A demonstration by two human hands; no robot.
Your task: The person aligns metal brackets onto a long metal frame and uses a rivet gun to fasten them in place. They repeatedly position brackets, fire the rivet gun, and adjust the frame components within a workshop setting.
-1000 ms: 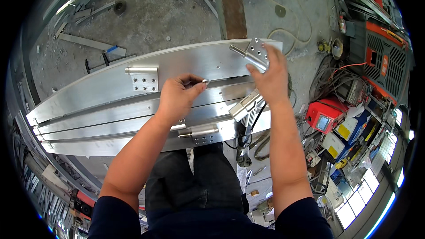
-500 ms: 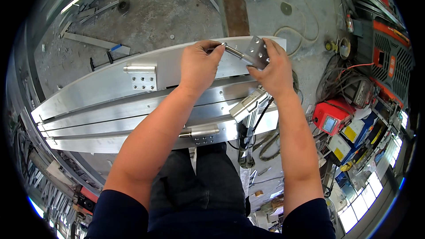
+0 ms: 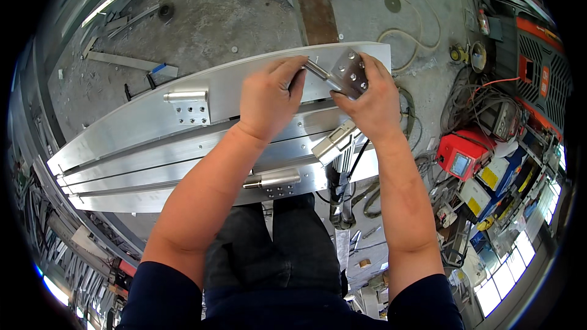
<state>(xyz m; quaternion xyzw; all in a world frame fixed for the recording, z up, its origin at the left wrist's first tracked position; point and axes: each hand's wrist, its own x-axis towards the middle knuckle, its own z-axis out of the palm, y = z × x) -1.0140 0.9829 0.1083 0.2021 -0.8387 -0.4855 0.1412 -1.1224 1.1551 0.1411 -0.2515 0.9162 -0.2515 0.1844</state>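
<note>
The shiny silver metal hinge, with a flat plate full of holes and a round pin (image 3: 348, 76), is up in both hands, over the right end of the long, flat silver metal panel (image 3: 244, 90). The right hand (image 3: 375, 99) has its grip closed on the plate, thumb on the near side and fingers at the far edge. The left hand (image 3: 269, 99) is at the pin's free tip. Its fingertips are partly hidden, so I can't tell if that grip is pinched tight.

The hinge looks hard and stiff, and likely a bit heavy for its size. It should not break easily. The smooth, round pin may slip, so the flat plate seems the best place to hold.

On the floor to the right sits a round tub with a pale rim (image 3: 479, 56). I can't tell what is in it. A small bottle with a reddish part (image 3: 483, 23) stands near it.
</note>
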